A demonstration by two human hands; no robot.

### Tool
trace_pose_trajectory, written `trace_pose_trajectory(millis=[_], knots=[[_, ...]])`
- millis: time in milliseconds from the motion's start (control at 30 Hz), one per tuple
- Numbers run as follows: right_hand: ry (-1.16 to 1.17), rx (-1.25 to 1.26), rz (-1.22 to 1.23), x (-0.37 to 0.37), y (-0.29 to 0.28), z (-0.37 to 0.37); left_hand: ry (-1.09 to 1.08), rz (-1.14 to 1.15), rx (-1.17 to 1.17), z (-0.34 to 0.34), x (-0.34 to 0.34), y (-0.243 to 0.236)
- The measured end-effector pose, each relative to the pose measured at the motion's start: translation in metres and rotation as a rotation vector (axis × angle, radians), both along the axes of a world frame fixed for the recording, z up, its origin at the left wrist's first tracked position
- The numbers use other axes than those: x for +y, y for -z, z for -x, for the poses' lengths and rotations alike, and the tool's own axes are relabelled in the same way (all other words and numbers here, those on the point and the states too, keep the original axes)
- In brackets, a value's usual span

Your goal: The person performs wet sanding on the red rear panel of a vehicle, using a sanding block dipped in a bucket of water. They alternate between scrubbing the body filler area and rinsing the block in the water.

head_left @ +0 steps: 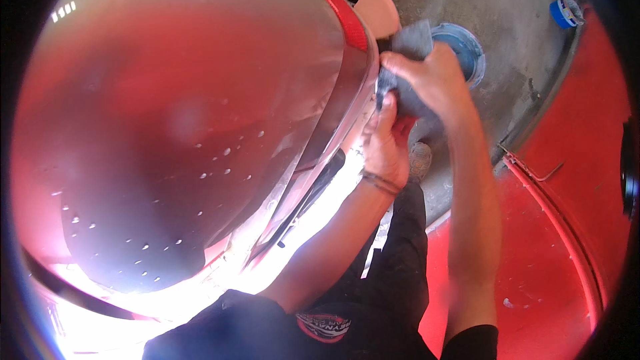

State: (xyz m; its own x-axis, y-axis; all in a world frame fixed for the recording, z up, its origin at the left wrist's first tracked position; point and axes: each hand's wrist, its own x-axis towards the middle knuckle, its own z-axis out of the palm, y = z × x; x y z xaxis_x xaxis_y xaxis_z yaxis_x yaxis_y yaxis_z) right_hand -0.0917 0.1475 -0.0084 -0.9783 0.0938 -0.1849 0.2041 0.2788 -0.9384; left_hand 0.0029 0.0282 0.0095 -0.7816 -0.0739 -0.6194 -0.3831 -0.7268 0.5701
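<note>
A grey sheet of sandpaper (413,39) is bent between my two hands, just off the edge of a car. My right hand (440,83) grips it from above, with the thumb reaching across toward the car. Below it my left hand (387,150) pinches the sheet's lower edge between thumb and fingers; part of those fingers is hidden. To the left spreads the car's glossy, curved panel (180,120), reddish and grey, with water drops on it. A red light strip (343,17) runs along its far edge, close to the sandpaper.
Behind my right hand stands a blue-grey bucket (479,57). A pinkish-orange part (378,10) juts out by the light strip. Farther right are a small blue tub (565,13) and a red bar (560,220) over a red surface. My shoe (420,159) shows below.
</note>
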Motion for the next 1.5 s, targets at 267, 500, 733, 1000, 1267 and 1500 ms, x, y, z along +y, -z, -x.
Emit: trace_pose_trajectory(millis=[267, 500, 733, 1000, 1267, 1500], knots=[[-0.029, -0.161, 0.269, -0.009, -0.025, -0.063, 0.176, -0.017, -0.062, -0.061, -0.027, -0.007], [0.065, -0.177, 0.235, 0.027, -0.039, 0.002, 0.119, 0.021, 0.035, 0.010, 0.014, -0.001], [-0.026, -0.199, 0.109, 0.015, -0.021, 0.024, 0.005, 0.060, 0.034, 0.022, 0.006, 0.005], [0.235, -0.073, 0.460, -0.021, -0.008, -0.032, 0.078, 0.108, 0.109, -0.008, -0.025, 0.005], [0.417, -0.061, 0.498, -0.056, -0.016, -0.069, 0.162, 0.162, 0.093, -0.033, -0.060, 0.016], [0.256, -0.206, 0.374, -0.085, -0.011, -0.142, 0.255, 0.128, -0.090, -0.111, -0.100, -0.001]])
